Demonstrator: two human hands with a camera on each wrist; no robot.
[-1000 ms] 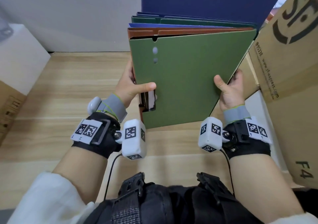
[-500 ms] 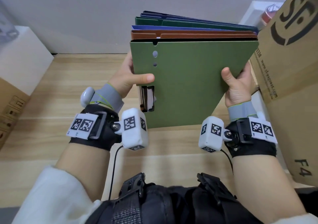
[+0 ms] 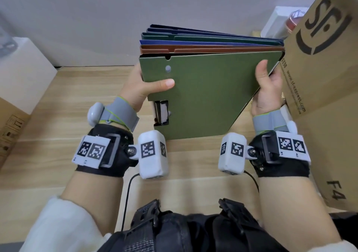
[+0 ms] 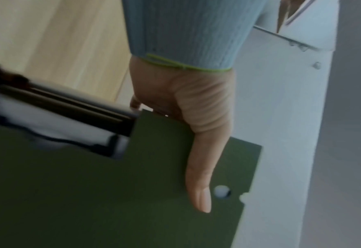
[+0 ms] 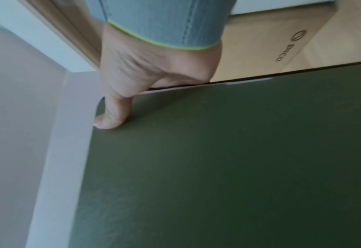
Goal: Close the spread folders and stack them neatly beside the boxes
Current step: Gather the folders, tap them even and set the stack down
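Note:
A stack of closed folders (image 3: 205,96) is held up off the wooden table between both hands, tilted with its far edge raised. A green folder (image 4: 133,193) (image 5: 228,159) is on top; brown, blue, dark green and navy ones show below it at the far edge. My left hand (image 3: 143,85) grips the stack's left side, thumb on the green cover (image 4: 198,184), fingers hidden beneath. My right hand (image 3: 267,89) grips the right side near the far corner, thumb on top (image 5: 111,115). A metal clip with white paper (image 3: 161,112) sticks out at the left edge.
A large cardboard box (image 3: 325,89) stands close on the right, almost touching my right hand. A white box (image 3: 23,73) and a brown carton (image 3: 11,124) sit at the left. Wooden table (image 3: 77,100) spreads below, grey wall behind. A white container (image 3: 279,19) stands at the back right.
Both hands have lifted the stack higher and slid toward its far edge. The view has tilted up, showing more wall.

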